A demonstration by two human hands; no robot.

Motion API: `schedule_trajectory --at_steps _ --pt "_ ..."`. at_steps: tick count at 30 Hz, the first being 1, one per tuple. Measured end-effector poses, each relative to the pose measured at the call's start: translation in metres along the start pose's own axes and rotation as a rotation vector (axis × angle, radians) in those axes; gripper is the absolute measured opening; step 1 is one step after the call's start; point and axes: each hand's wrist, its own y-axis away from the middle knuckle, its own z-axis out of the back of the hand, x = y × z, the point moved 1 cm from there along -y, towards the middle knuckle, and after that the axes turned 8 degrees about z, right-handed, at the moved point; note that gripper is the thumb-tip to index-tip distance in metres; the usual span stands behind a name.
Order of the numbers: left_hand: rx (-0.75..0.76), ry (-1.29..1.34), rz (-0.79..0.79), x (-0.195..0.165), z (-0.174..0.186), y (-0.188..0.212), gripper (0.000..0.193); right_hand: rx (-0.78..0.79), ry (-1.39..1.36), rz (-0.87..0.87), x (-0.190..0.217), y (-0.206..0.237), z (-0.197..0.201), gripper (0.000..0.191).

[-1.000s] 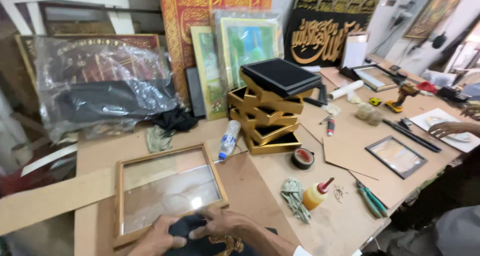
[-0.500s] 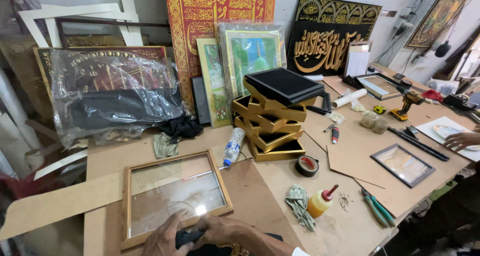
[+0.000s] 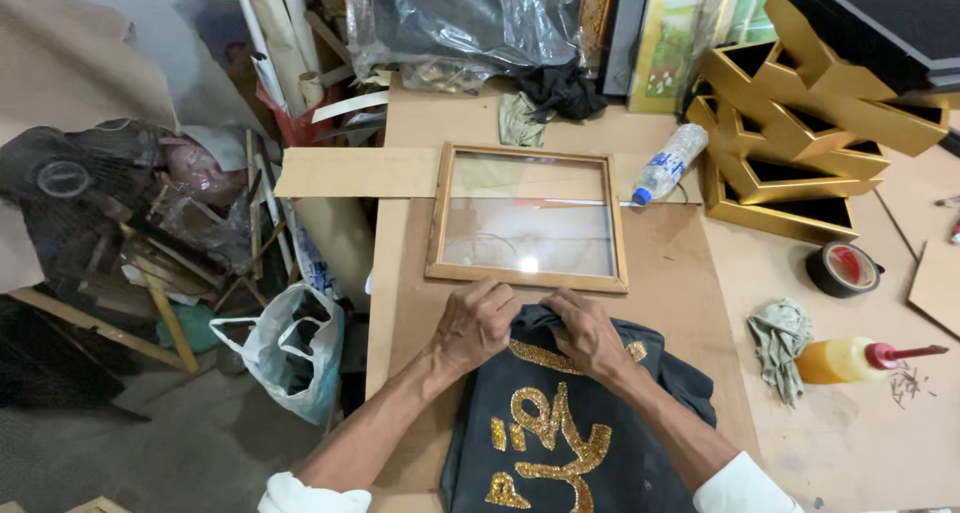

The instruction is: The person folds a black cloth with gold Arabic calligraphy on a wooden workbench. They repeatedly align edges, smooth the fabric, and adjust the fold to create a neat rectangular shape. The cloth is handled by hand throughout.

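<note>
We have both hands at the top edge of the dark cloth (image 3: 575,443), the one with the gold sequin lettering, which lies flat on the brown tabletop (image 3: 400,273) just in front of us and just below the wooden frame (image 3: 527,218). Our left hand (image 3: 474,323) has its grip pinched on the cloth's upper left part, and our right hand (image 3: 588,333) pinches the upper right part close beside it, so the fabric bunches slightly between our fingers. The frame lies flat with its glass pane showing the tabletop and a strip of cardboard (image 3: 355,172) through it, and its lower rail sits just beyond our knuckles without touching them. To handle this well, we judge it best to spread the two grips apart toward the corners, since holding so near the middle lets the sides sag and crease. We pull gently and evenly, because the sequins look likely to snag or shed if the cloth is dragged hard. We keep the lettering square with the frame's lower rail. The plastic bottle (image 3: 671,162) lies just beside the frame's far right corner, while the tape roll (image 3: 842,269), the rag (image 3: 781,335) and the glue bottle (image 3: 850,360) lie well apart to our right.
</note>
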Motion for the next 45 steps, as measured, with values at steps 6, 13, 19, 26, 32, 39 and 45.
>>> schedule_trajectory --at_steps 6,13,19,26,32,39,45 --pt "-0.002 0.043 0.09 0.013 -0.017 0.0 0.02 -0.087 0.039 -0.083 0.003 -0.006 -0.008 0.028" --pt "0.456 0.487 0.841 0.041 -0.034 -0.026 0.014 0.254 -0.094 -0.627 -0.01 -0.039 0.002 0.037" --pt "0.508 0.817 1.229 0.048 -0.04 -0.028 0.022 0.292 -0.344 -0.836 -0.012 -0.052 0.008 0.049" --pt "0.414 1.238 1.282 0.06 -0.013 -0.003 0.062 0.342 -0.315 -0.767 -0.013 -0.05 0.01 0.052" --pt "0.374 1.581 1.247 0.032 -0.019 0.014 0.027 0.287 -0.397 -0.714 0.004 -0.044 0.021 0.046" --pt "0.268 1.394 1.122 0.013 -0.008 -0.004 0.018 0.252 -0.292 -0.672 0.023 -0.027 0.037 0.039" --pt "0.438 1.392 0.976 0.009 -0.006 -0.026 0.018 0.226 -0.201 -0.509 0.025 -0.022 0.034 0.043"
